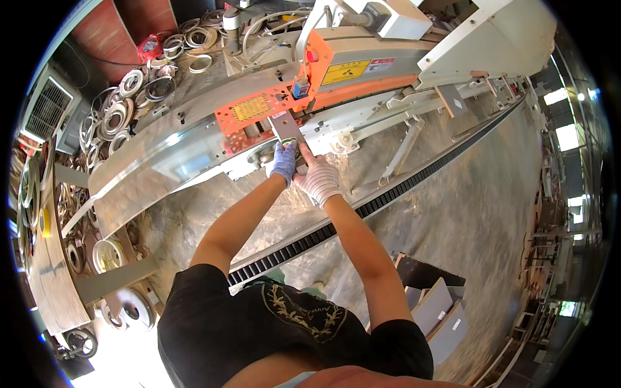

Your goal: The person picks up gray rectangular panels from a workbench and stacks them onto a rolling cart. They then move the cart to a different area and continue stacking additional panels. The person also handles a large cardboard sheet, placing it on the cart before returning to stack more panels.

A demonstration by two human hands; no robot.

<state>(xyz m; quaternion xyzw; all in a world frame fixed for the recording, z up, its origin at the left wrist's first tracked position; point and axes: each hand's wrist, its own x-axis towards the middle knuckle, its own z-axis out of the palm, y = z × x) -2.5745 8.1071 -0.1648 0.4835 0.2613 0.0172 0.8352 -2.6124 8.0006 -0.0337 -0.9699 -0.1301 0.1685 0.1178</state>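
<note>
A narrow grey-brown board [283, 125] lies at the machine's infeed, its far end under the perforated orange guard [249, 108]. My left hand [283, 163], in a bluish glove, grips the near end of the board from the left. Beside it my right hand [318, 179], in a white striped glove with bare fingertips, closes on the board's right edge, index finger stretched along it. A small round green-and-white thing [290, 141] shows by my left fingertips; its kind I cannot make out. The undersides of both hands are hidden.
The long edge-banding machine [369, 68] runs across the far side, with a red button [312, 56] on its orange housing. A black roller rail [388, 196] crosses the floor diagonally. Edging coils [116, 119] lie at the left. Grey panels [440, 317] stand at the lower right.
</note>
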